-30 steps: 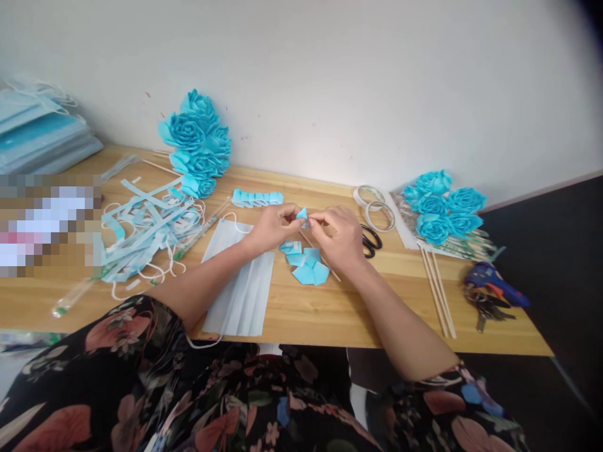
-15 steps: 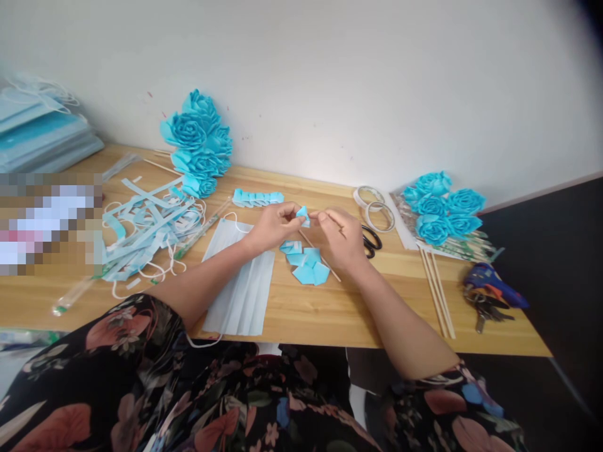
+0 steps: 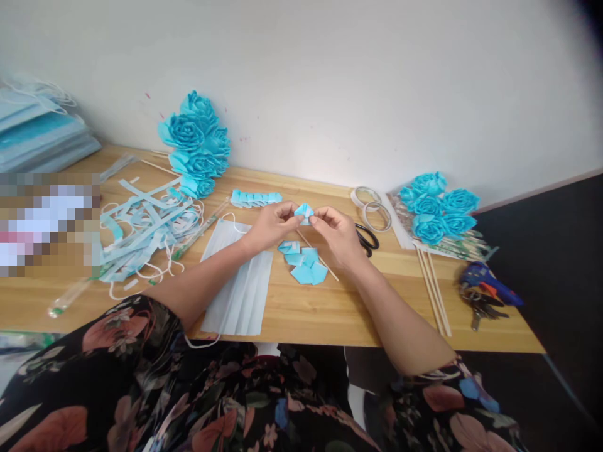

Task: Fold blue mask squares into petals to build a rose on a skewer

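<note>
Both my hands meet above the middle of the wooden table (image 3: 330, 314). My left hand (image 3: 271, 225) and my right hand (image 3: 336, 235) pinch one small folded blue piece (image 3: 304, 211) between their fingertips. Just below the hands lies a little pile of folded blue petals (image 3: 305, 263) with a thin wooden stick (image 3: 325, 262) running under it. A white face mask (image 3: 240, 285) lies flat under my left forearm. A strip of folded blue pieces (image 3: 257, 198) rests beyond my left hand.
Blue fabric roses stand at the back left (image 3: 195, 144) and lie at the right (image 3: 438, 207). Cut mask strips (image 3: 141, 229) cover the left. Tape rolls (image 3: 372, 207), black scissors (image 3: 367, 238), wooden sticks (image 3: 433, 285), a blue glue gun with keys (image 3: 485, 289) and stacked masks (image 3: 38, 135) are nearby.
My fingers have shifted slightly on the small blue piece, which now looks spread wider between the two hands. Everything on the table lies as before.
</note>
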Available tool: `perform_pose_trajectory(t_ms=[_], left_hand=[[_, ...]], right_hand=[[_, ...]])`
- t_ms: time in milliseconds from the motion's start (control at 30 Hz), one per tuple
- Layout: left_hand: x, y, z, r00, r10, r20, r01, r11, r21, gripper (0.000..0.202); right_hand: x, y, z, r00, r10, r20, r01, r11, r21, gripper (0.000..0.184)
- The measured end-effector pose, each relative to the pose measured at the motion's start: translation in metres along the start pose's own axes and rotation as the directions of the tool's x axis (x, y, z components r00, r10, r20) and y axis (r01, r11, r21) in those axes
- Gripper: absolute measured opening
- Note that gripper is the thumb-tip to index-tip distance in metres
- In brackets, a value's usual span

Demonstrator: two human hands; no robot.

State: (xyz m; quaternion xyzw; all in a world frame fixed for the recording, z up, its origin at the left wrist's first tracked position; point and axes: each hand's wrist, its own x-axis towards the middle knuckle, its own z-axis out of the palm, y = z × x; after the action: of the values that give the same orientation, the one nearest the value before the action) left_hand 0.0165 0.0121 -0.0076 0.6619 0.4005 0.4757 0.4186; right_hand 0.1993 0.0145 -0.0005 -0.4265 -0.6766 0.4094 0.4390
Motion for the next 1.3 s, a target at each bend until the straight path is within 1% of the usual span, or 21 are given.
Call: perform_pose_trajectory(t_ms=[67, 133, 200, 233, 300, 367, 400, 600, 800, 967, 1100, 1300], left_hand=[[0.001, 0.0, 0.0, 0.999, 0.015, -0.038, -0.016, 1.0, -0.014, 0.018], [0.0, 0.003, 0.0, 0.989, 0.057, -0.134, -0.054, 0.998, 0.025, 0.014], [-0.001, 0.007, 0.0, 0.965, 0.148, -0.217, -0.115, 0.98, 0.16, 0.011], [-0.002, 0.01, 0.0, 0.954, 0.202, -0.221, -0.147, 0.959, 0.242, 0.01], [-0.005, 0.013, 0.001, 0.945, 0.284, -0.163, -0.209, 0.906, 0.367, 0.01], [-0.006, 0.014, 0.003, 0.946, 0.308, -0.097, -0.24, 0.872, 0.426, 0.01], [-0.006, 0.014, 0.003, 0.948, 0.307, -0.083, -0.241, 0.865, 0.441, 0.01], [-0.004, 0.011, 0.003, 0.957, 0.273, -0.098, -0.19, 0.846, 0.499, 0.008], [-0.007, 0.011, 0.002, 0.944, 0.324, -0.067, -0.227, 0.783, 0.579, 0.012], [-0.008, 0.012, 0.003, 0.938, 0.34, -0.069, -0.225, 0.747, 0.626, 0.014], [-0.008, 0.013, 0.004, 0.939, 0.334, -0.079, -0.212, 0.746, 0.631, 0.014], [-0.007, 0.012, 0.005, 0.94, 0.331, -0.077, -0.225, 0.776, 0.589, 0.015]], right_hand=[[0.001, 0.002, -0.001, 1.0, -0.019, -0.023, 0.019, 0.999, -0.028, 0.018], [0.001, 0.0, -0.001, 0.998, -0.042, -0.055, 0.038, 0.997, -0.071, 0.016], [0.001, -0.003, 0.0, 0.995, -0.059, -0.083, 0.048, 0.99, -0.131, 0.015], [0.0, -0.005, 0.001, 0.993, -0.068, -0.096, 0.052, 0.985, -0.163, 0.015], [0.0, -0.008, 0.002, 0.99, -0.09, -0.111, 0.064, 0.973, -0.22, 0.015], [-0.001, -0.011, 0.004, 0.986, -0.121, -0.114, 0.087, 0.959, -0.268, 0.014], [-0.002, -0.011, 0.004, 0.984, -0.135, -0.112, 0.098, 0.952, -0.29, 0.013], [-0.006, -0.013, 0.007, 0.978, -0.181, -0.107, 0.132, 0.925, -0.356, 0.01], [-0.007, -0.013, 0.007, 0.97, -0.215, -0.113, 0.155, 0.907, -0.392, 0.009], [-0.007, -0.013, 0.008, 0.956, -0.28, -0.088, 0.213, 0.869, -0.446, 0.009], [-0.006, -0.012, 0.009, 0.949, -0.304, -0.082, 0.232, 0.852, -0.47, 0.009], [-0.006, -0.011, 0.008, 0.943, -0.323, -0.077, 0.251, 0.844, -0.474, 0.009]])
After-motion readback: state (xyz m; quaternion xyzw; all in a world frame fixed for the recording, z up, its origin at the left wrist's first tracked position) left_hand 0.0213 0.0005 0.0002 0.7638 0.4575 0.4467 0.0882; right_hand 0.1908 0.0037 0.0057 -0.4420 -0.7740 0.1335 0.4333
